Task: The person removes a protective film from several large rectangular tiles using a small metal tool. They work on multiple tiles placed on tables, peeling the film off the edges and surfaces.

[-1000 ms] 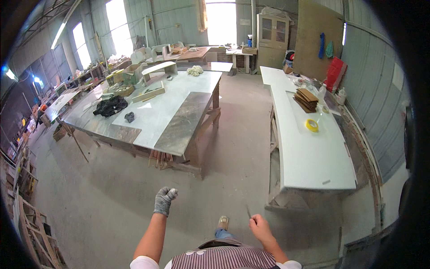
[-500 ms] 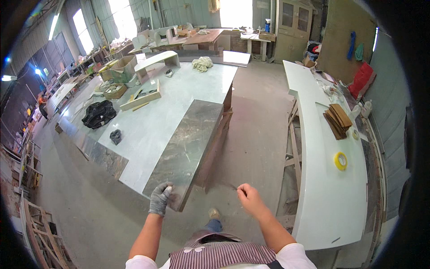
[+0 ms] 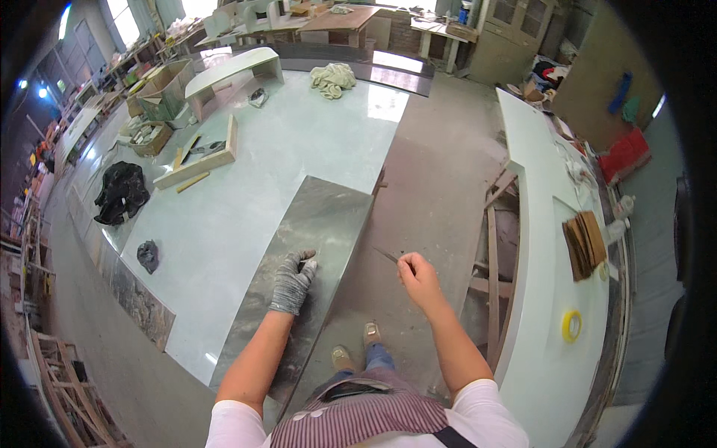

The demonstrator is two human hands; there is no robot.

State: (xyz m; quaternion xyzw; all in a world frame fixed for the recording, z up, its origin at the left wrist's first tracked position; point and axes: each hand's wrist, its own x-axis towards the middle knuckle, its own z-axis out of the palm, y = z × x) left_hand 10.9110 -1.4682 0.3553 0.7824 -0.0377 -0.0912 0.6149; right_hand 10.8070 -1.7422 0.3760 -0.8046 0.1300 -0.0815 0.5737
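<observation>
Toward 8 o'clock from the middle of your view, a dark, veined slab (image 3: 302, 224) lies along the near edge of the pale work table (image 3: 205, 231). Your gloved left hand (image 3: 293, 282) is over it, fingers half curled; whether it presses the surface or holds anything, you cannot tell from this angle. Your bare right hand (image 3: 418, 278), between 4 and 5 o'clock, is closed around a thin, dark, blade-like tool (image 3: 386, 255), whose tip points up to the left, apart from the slab.

Any print on the cardboard box (image 3: 163, 93) at 10 o'clock or the yellow tape roll (image 3: 571, 326) at 4 is too small to read. The tape lies on the white bench (image 3: 534, 366), below the stack of brown pads (image 3: 584, 245) at 3 o'clock. A black plastic bag (image 3: 122, 193) sits at 9, a crumpled pale cloth (image 3: 332, 79) just before 12.

Compared with half a second ago, your left hand is farther up the slab, away from its near end; your right hand keeps its grip on the tool, and both your shoes (image 3: 372, 334) now show at 6.
</observation>
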